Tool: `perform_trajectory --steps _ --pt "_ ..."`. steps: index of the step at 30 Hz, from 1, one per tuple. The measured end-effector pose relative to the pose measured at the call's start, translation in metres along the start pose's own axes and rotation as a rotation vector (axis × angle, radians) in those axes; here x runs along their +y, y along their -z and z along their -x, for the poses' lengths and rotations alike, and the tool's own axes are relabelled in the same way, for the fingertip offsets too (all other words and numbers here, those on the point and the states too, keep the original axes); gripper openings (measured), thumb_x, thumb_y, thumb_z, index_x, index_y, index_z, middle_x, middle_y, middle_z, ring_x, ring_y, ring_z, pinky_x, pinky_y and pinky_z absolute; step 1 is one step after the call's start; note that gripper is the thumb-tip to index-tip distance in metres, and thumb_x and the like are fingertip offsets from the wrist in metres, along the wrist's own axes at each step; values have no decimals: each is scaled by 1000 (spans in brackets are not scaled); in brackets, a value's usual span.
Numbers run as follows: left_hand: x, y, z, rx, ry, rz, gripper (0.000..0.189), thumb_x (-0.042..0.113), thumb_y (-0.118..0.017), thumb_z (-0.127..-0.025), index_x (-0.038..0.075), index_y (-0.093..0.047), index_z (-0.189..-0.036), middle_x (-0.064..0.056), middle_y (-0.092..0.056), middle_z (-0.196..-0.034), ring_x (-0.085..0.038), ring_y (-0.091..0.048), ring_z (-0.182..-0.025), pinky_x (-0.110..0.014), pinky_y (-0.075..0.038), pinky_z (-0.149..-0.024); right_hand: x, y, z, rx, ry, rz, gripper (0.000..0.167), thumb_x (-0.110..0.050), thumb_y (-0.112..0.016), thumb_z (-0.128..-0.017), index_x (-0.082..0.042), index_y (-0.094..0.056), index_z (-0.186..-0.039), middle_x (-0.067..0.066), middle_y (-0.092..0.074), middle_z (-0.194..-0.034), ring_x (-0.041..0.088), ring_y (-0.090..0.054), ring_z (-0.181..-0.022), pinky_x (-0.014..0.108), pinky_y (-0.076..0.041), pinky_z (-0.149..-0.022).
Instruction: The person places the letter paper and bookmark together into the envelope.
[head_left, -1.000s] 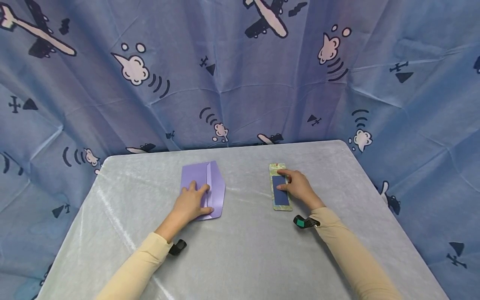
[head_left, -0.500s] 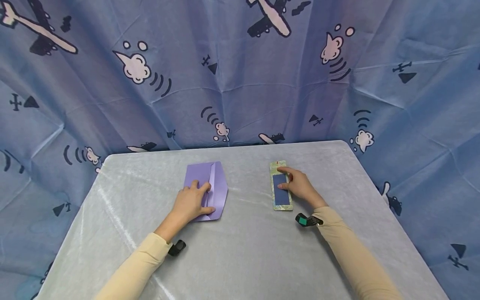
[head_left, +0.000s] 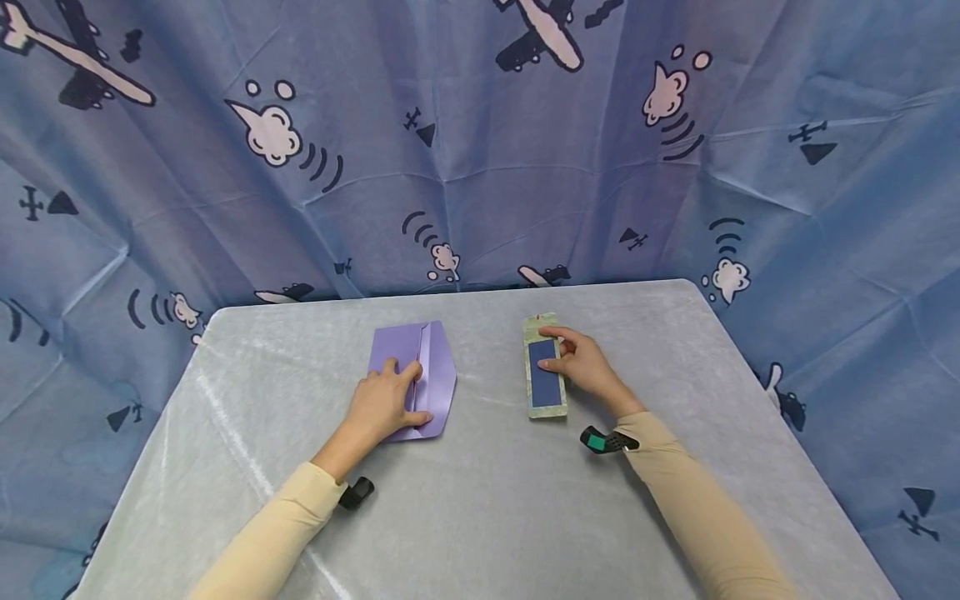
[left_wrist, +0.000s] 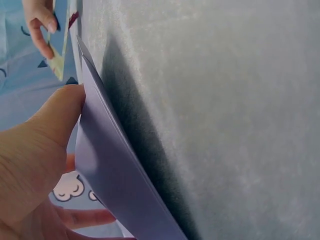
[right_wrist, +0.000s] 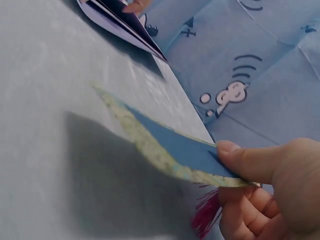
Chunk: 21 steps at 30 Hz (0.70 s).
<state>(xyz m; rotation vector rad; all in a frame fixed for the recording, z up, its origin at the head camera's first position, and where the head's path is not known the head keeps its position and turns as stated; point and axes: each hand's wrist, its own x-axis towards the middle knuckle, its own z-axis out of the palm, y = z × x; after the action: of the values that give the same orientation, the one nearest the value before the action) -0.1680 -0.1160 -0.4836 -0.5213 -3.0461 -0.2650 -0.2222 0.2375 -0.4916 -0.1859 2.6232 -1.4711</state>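
Note:
A purple paper envelope (head_left: pixel 393 342) lies left of centre, its flap side (head_left: pixel 442 379) facing right. My left hand (head_left: pixel 378 402) rests on it with spread fingers, the thumb at its right edge; in the left wrist view the thumb touches that edge. My right hand (head_left: pixel 588 367) pinches a bookmark (head_left: pixel 545 392), blue in the middle with a yellow-green patterned border, between thumb and fingers. From the right wrist view the bookmark is raised and tilted above the table, its shadow falling beneath. A dark red tassel (right_wrist: pixel 206 215) hangs from its gripped end.
Both things are on a table with a pale grey cloth (head_left: pixel 480 508). Behind its far edge hangs a blue curtain (head_left: pixel 480 158) printed with planes and clouds. A black band with a green patch (head_left: pixel 597 442) sits at the right wrist.
The right hand has lifted the bookmark and shifted it slightly left, towards the envelope. The envelope slid a little to the right at first, and the left hand stays on it.

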Motion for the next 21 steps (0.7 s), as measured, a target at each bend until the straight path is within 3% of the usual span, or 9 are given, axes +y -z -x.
perform_trajectory --steps 10,14,21 --pt "0 0 0 28 -5 9 66 59 -84 -64 20 -53 -107 -21 -59 -107 -31 -55 -65 -47 -49 -59 -17 -25 -4 -16 38 -47 58 -15 -80 -81 -18 -59 -136 -1 -42 -74 9 -37 -60 21 -31 -54" --pt "0 -1 -1 49 -15 18 66 58 -86 -63 19 -53 -105 -21 -59 -102 -31 -53 -63 -47 -49 -57 -22 -34 -6 -54 27 -84 59 -15 -80 -81 -19 -59 -136 0 -43 -71 10 -39 -53 22 -33 -49" --pt "0 1 -1 15 3 20 66 57 -85 -64 19 -54 -108 -21 -59 -106 -31 -54 -65 -46 -49 -59 -29 -47 -10 -145 66 -137 60 -8 -77 -83 -15 -56 -139 1 -43 -72 10 -46 -50 23 -40 -48"
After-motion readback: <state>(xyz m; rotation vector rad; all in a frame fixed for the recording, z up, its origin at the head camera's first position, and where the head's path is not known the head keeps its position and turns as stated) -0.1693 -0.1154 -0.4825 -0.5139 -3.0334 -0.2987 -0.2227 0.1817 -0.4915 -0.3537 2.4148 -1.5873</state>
